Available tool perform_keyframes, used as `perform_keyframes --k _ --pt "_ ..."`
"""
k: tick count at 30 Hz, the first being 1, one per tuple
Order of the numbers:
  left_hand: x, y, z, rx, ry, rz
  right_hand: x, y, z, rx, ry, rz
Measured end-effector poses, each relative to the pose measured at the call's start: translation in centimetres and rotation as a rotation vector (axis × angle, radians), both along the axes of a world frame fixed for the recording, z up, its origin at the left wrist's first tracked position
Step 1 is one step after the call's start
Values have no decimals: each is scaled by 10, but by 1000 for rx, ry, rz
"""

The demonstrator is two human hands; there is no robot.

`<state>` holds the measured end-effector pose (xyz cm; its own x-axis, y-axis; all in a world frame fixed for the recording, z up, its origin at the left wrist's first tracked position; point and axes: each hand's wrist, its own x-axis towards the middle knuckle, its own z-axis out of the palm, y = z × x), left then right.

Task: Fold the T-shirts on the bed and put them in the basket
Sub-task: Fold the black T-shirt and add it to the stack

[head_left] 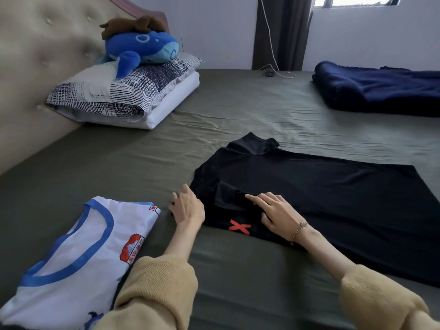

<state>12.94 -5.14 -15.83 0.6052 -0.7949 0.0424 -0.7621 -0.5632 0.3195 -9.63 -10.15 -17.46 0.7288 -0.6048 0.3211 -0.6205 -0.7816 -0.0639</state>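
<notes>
Two T-shirts lie on the bed (238, 110): a black one (333, 194) spread before me, a folded white one (71, 253) at my left, cut off by the frame edge. My right hand (278, 214) lies flat, fingers apart, on the black shirt's tucked sleeve. My left hand (188, 208) touches its edge, fingers loosely spread. Two pillows (114, 96), one plush whale (142, 47).

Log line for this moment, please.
black shirt: half-folded | left hand: at its edge | right hand: flat on it | basket: unseen
</notes>
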Motion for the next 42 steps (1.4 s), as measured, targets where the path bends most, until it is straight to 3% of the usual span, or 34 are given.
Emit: perform_keyframes --k 2,4,6,8,12,17,21,24,27,33,37,42 --pt "-14 0 -3 -162 -126 -94 -2 3 -2 52 -30 2" --pt "-28 -4 -4 -258 -144 -313 -2 5 -4 78 -48 27" --pt "-41 -9 -5 -152 -135 -586 -1 6 -7 136 -118 16" --pt "-48 -12 -9 9 -80 -712 -2 6 -8 195 -189 -53" --pt "-42 -13 -17 120 -8 -679 -4 4 -4 135 -196 -161" --pt "-37 -18 -16 204 42 -611 -13 9 -7 40 100 -287" --pt "-37 -28 -11 265 48 -594 -21 7 -5 150 21 -391" --pt "-39 -27 -13 276 -15 -596 -20 4 -2 128 11 -319" --pt "-37 -27 -13 272 -50 -581 -17 7 -2 178 183 -200" --pt "-40 -28 -9 298 -166 -485 -26 14 -2 271 236 -250" --pt "-50 -3 -9 159 -80 -673 -41 25 3 412 181 -250" --pt "-58 29 -3 248 45 -844 -80 45 14 546 257 -269"
